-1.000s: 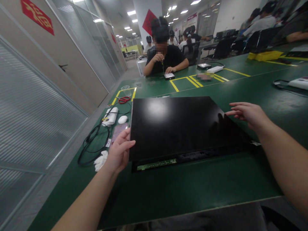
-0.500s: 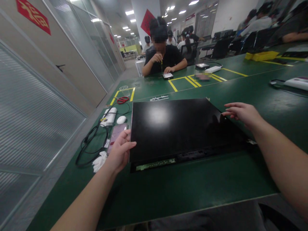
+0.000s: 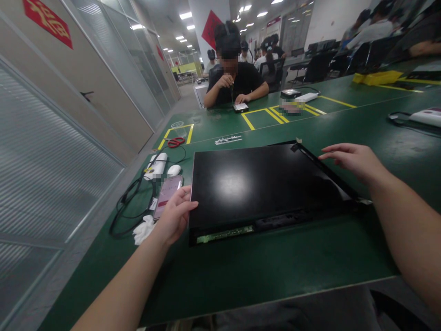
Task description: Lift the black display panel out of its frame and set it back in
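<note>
A black flat screen panel (image 3: 258, 184) lies over a shallow black frame (image 3: 344, 198), its right side inside the frame's rim. Along the near edge a green circuit strip (image 3: 225, 234) shows. My left hand (image 3: 177, 214) pinches the panel's left edge, thumb on top and fingers at the side; the fingertips underneath are hidden. At the far right, my right hand (image 3: 353, 161) has its fingers stretched out, with the fingertips at the frame's right rim and nothing held. A small light tab (image 3: 298, 140) sticks up at the frame's far corner.
Left of the panel are a phone (image 3: 168, 195), a white mouse (image 3: 174, 170), a power strip (image 3: 156, 164) with black cables, crumpled white tissue (image 3: 144, 230) and red scissors (image 3: 176, 142). Across the green table (image 3: 275, 276), a person (image 3: 237, 78) works on a small drive (image 3: 240, 107).
The panel's right side has come down into the frame and away from my right hand, baring the frame's right rim. My left hand has shifted slightly right with the panel.
</note>
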`<state>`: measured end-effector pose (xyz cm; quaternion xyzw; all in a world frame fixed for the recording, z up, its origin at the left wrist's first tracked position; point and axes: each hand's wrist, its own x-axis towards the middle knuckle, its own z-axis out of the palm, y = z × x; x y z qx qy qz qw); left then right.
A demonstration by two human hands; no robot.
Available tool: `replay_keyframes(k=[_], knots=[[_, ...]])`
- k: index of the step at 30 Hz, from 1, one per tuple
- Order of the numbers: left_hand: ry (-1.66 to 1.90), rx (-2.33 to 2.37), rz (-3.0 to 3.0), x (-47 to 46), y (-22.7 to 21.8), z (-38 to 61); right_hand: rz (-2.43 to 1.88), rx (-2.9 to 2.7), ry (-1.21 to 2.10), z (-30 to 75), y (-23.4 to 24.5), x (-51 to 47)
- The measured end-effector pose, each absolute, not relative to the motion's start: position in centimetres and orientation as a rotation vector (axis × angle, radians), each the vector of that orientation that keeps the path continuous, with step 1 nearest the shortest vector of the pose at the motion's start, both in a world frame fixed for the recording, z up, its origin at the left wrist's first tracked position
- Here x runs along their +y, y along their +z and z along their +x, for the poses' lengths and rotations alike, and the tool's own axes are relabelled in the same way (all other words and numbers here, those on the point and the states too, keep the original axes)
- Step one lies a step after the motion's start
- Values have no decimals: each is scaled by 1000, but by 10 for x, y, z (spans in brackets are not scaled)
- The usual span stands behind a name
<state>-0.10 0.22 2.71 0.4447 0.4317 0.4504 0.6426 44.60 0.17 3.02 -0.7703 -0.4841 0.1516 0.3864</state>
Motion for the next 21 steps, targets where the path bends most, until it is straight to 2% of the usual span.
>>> replay_keyframes(k=[8, 21], knots=[[999, 1116, 952, 3, 20, 1, -2111, -1507, 481, 474, 11, 11], [1001, 1172, 987, 0, 13, 12, -2209, -1635, 356, 475, 3, 13]])
